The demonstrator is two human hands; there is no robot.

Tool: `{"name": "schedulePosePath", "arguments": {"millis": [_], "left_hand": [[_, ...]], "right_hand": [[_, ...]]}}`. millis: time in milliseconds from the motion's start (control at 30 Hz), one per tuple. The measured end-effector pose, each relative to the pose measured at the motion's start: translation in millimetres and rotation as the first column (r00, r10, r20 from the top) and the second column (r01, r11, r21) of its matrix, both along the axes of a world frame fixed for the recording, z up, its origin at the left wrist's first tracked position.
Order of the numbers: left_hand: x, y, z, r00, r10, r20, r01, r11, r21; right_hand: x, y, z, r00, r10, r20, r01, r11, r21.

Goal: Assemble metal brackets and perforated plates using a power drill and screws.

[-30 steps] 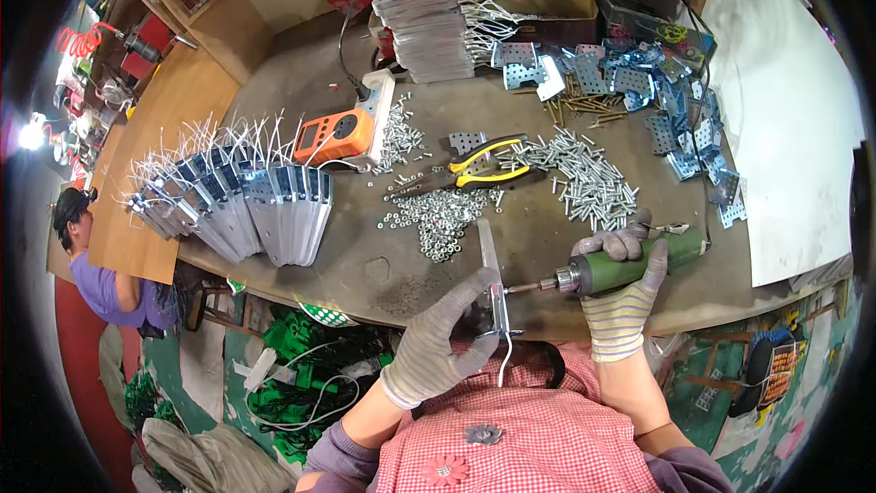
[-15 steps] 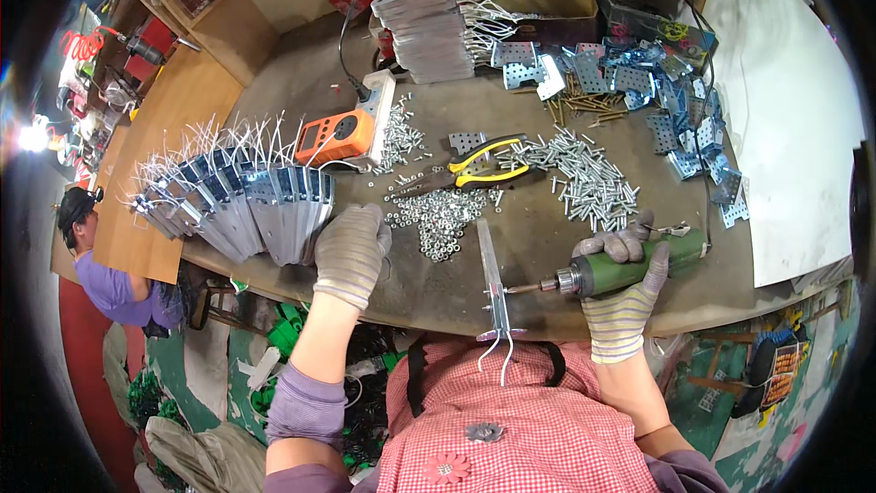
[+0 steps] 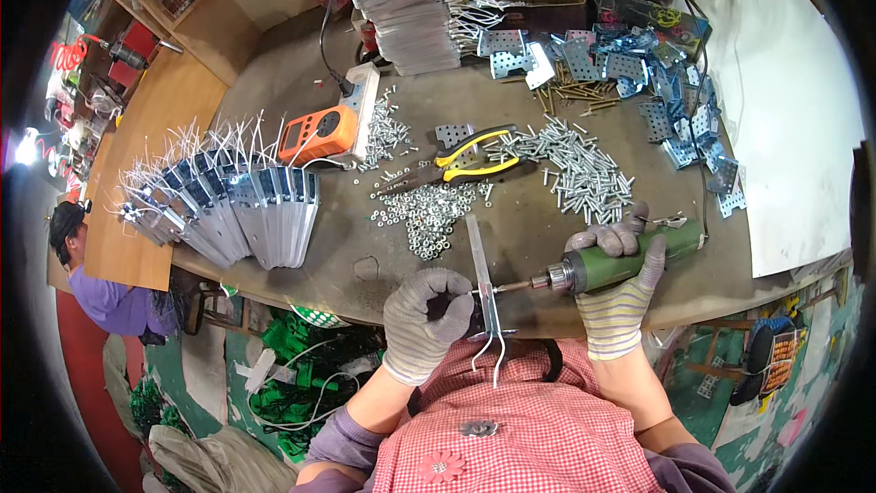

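My right hand point(image 3: 613, 288), in a striped glove, wraps around a green power screwdriver point(image 3: 639, 260). Its bit points left and meets the side of a narrow metal strip point(image 3: 478, 251) with two white wires point(image 3: 498, 361) at its near end. The strip stands out at the table's front edge, before the apron. My left hand point(image 3: 425, 319), gloved too, is closed in a pinch against the strip's left side, opposite the bit. What sits between its fingertips is too small to make out. Beyond the strip lie a heap of nuts point(image 3: 427, 224) and a heap of screws point(image 3: 584, 169).
Yellow-handled pliers point(image 3: 479, 155) lie behind the nuts. An orange meter point(image 3: 319, 135) leans by a white power strip point(image 3: 362, 96). Wired metal strips stand in a row point(image 3: 274, 210) at left and a stack point(image 3: 411, 23) behind. Perforated blue plates point(image 3: 671, 119) are piled right. Another person point(image 3: 109, 283) sits far left.
My left hand has moved right and toward me, from beside the row of wired strips to the strip at the screwdriver's bit. The right hand keeps hold of the screwdriver. The view has shifted slightly.
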State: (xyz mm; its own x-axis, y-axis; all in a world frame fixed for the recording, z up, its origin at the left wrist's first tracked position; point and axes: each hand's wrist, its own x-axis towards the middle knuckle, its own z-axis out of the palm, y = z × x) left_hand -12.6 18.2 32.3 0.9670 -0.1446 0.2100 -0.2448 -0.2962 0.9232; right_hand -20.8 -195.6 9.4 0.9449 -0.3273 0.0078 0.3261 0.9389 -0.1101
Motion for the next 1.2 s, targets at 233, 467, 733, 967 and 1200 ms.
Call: {"name": "schedulePosePath", "arguments": {"millis": [233, 467, 733, 967, 1200], "left_hand": [[1.9, -3.4, -2.3, 1.000, 0.024, 0.013, -0.024, 0.999, -0.035], [1.2, -2.1, -0.1, 1.000, 0.006, 0.010, -0.006, 1.000, -0.027], [4.1, 2.0, -0.8, 0.997, -0.027, 0.073, 0.023, 0.998, 0.053], [5.8, 2.7, -1.9, 0.998, -0.025, 0.053, 0.024, 1.000, 0.010], [5.9, 2.9, -5.0, 0.996, -0.041, 0.076, 0.039, 0.999, 0.033]], "right_hand": [[0.8, 1.3, -0.5, 1.000, 0.018, 0.003, -0.018, 1.000, 0.024], [0.5, 1.4, 2.8, 0.998, 0.022, -0.060, -0.021, 1.000, 0.010], [0.6, 1.8, 1.9, 0.998, 0.013, -0.068, -0.012, 1.000, 0.006], [2.2, 1.8, -2.4, 1.000, 0.012, -0.026, -0.012, 1.000, -0.014], [2.1, 4.1, 0.0, 0.996, -0.020, -0.085, 0.021, 1.000, 0.003]]}}
